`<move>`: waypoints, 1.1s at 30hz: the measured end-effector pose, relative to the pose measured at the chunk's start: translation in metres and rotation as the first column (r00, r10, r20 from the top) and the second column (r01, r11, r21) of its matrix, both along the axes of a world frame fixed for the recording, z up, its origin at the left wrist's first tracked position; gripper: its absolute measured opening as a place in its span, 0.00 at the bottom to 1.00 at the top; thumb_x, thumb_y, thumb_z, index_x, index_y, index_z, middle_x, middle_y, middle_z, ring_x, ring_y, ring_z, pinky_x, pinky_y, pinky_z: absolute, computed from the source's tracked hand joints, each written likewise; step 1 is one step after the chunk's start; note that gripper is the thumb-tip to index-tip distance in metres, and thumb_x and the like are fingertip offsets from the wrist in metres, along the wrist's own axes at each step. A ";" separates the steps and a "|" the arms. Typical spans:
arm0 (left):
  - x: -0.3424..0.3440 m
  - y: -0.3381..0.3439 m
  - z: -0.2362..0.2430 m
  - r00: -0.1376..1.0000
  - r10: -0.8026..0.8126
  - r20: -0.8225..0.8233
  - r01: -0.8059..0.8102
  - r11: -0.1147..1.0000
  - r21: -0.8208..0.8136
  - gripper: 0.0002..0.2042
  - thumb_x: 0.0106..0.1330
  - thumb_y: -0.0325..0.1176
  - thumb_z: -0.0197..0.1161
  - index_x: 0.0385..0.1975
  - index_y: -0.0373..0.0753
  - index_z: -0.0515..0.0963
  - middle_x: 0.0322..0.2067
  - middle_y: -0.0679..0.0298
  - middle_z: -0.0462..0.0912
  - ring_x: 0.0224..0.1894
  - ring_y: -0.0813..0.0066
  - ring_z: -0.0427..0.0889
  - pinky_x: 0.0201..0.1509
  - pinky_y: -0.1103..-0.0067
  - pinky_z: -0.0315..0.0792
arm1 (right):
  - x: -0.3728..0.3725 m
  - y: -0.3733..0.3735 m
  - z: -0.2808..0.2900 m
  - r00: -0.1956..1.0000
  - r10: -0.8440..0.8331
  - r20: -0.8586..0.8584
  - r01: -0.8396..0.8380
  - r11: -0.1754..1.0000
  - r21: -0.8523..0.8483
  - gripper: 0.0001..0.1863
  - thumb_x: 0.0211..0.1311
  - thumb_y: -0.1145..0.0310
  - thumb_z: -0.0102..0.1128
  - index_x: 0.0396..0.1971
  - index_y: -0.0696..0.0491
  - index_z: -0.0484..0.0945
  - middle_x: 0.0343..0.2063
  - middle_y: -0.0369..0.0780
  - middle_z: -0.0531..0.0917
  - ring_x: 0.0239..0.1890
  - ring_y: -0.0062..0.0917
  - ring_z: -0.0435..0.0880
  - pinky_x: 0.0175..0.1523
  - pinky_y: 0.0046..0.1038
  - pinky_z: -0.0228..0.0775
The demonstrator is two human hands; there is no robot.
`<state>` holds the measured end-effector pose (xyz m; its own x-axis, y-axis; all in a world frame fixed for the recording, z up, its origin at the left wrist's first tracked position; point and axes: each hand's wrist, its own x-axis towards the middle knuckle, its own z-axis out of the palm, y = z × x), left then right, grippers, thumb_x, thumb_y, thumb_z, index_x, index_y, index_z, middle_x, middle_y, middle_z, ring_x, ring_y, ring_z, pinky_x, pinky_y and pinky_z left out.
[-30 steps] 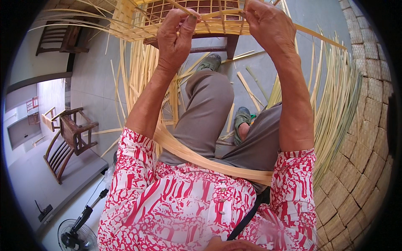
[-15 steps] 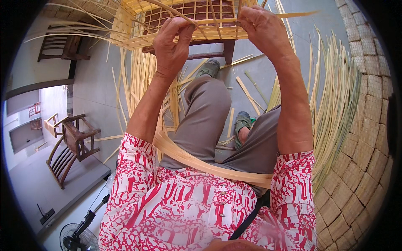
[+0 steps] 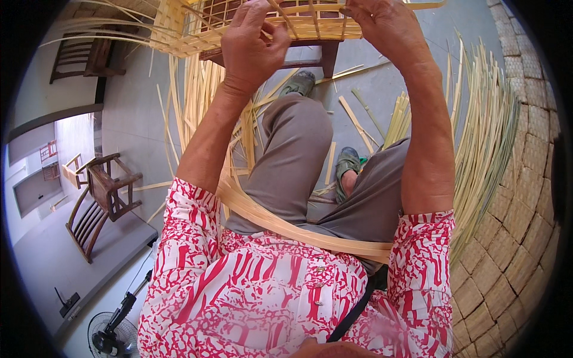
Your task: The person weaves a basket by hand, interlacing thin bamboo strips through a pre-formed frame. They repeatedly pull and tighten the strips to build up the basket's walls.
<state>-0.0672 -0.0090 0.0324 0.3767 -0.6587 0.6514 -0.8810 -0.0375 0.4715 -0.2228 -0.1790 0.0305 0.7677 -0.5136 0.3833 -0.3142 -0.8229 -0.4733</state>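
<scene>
An open-weave bamboo basket [image 3: 170, 42] lies at the top of the view, long loose strips fanning from its left end. My left hand [image 3: 253, 51] is at its near wall, fingers bent around the weave; what lies under the fingertips is partly hidden. My right hand [image 3: 388, 27] pinches a pale bamboo strip [image 3: 427, 5] at the wall's right part, the strip's free end sticking out past the hand. Beneath the basket stands a dark wooden stool [image 3: 328, 58]. Across my lap rests a bundle of flat bamboo strips [image 3: 298, 234].
Loose bamboo strips [image 3: 194, 95] litter the floor around my feet. To the right lies a large sheaf of long strips [image 3: 486, 131], beside stacked woven blocks [image 3: 513, 227]. At the left are a wooden chair [image 3: 107, 185], another dark chair [image 3: 80, 56] and a fan [image 3: 113, 334].
Both hands and the basket sit a little higher in view. My left hand has shifted right along the wall, its fingers more spread; my right hand has moved slightly right.
</scene>
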 end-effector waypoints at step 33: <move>0.021 -0.033 -0.035 0.999 -0.018 -0.042 0.018 1.000 -0.016 0.08 0.59 0.32 0.76 0.30 0.38 0.83 0.25 0.58 0.84 0.27 0.60 0.85 0.31 0.70 0.75 | 0.014 0.009 0.024 0.943 -0.166 -0.290 0.123 0.979 -0.160 0.10 0.66 0.64 0.57 0.31 0.53 0.82 0.32 0.50 0.86 0.38 0.47 0.87 0.45 0.48 0.78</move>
